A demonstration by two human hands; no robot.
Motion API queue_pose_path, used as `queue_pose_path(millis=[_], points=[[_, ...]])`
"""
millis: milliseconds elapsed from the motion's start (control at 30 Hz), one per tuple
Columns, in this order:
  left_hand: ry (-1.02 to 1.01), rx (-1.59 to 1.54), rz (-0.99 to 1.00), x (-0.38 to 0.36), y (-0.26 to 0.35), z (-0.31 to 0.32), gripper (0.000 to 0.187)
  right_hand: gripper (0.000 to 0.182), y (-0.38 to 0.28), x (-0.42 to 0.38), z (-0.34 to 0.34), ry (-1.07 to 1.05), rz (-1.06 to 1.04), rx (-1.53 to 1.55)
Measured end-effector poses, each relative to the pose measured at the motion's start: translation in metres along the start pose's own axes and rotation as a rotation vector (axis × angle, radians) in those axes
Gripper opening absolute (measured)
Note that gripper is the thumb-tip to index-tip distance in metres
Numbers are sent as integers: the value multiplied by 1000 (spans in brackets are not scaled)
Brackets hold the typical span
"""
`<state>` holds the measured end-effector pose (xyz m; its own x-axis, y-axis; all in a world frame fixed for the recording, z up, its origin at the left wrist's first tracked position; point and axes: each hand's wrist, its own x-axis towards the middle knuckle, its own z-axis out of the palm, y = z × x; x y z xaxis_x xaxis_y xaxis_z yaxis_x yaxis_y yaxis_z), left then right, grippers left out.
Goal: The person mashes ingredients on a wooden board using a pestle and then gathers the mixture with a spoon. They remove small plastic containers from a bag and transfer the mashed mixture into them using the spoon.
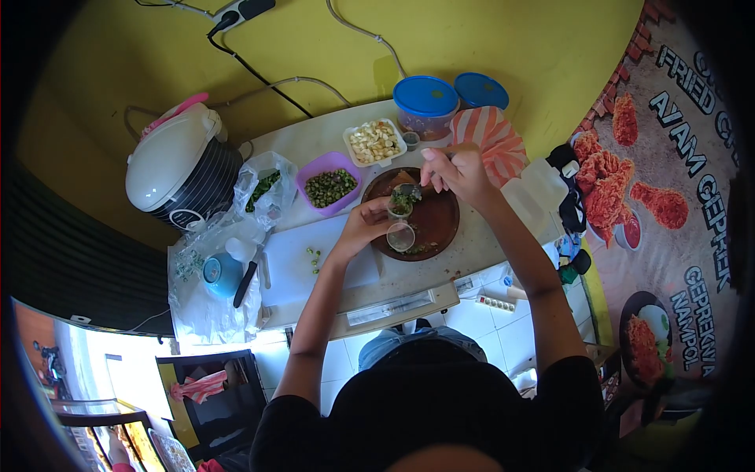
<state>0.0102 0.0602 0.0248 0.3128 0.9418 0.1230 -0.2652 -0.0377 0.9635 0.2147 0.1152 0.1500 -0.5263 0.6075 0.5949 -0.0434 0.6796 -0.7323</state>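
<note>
My left hand [366, 226] grips a small clear plastic cup [399, 208] with a chopped green mixture inside. Its round clear lid [401, 237] hangs open on the near side. From the right, my right hand [458, 175] holds a metal spoon [407, 189], its bowl loaded with green mixture at the cup's mouth. Both hands are over a wide brown mortar dish [439, 222], smeared and dotted with green bits. Left of it stands a purple bowl [331, 188] of cut green pieces, and behind, a white tub [373, 143] of peeled pale cloves.
A white cutting board [303, 267] with green slices lies left. A knife [245, 285], blue cup [222, 272] and plastic bags [197, 303] are beside it. A rice cooker [182, 165] stands far left. Blue-lidded tubs [425, 97] and a striped cloth [489, 145] line the back.
</note>
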Motion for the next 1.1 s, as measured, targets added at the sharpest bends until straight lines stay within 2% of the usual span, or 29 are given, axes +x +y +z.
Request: queue_pose_path(millis=[200, 267, 300, 467, 600, 800, 1000, 1100], points=[[48, 2, 31, 0, -4, -1, 50, 47, 3, -15, 3, 87, -58, -44], [86, 22, 40, -1, -5, 0, 52, 46, 4, -22, 1, 267, 10, 53], [82, 47, 50, -1, -5, -1, 56, 46, 5, -26, 0, 356, 44, 102], [98, 90, 102, -1, -1, 2, 76, 48, 13, -42, -3, 453, 39, 95], [102, 114, 121, -1, -3, 3, 83, 48, 13, -51, 1, 525, 71, 115], [115, 204, 104, -1, -5, 7, 81, 49, 22, -65, 12, 503, 56, 152], [104, 205, 118, -4, -2, 10, 80, 46, 14, -62, 26, 291, 79, 102], [87, 162, 86, -6, 0, 10, 79, 37, 10, -57, 27, 154, 66, 20]])
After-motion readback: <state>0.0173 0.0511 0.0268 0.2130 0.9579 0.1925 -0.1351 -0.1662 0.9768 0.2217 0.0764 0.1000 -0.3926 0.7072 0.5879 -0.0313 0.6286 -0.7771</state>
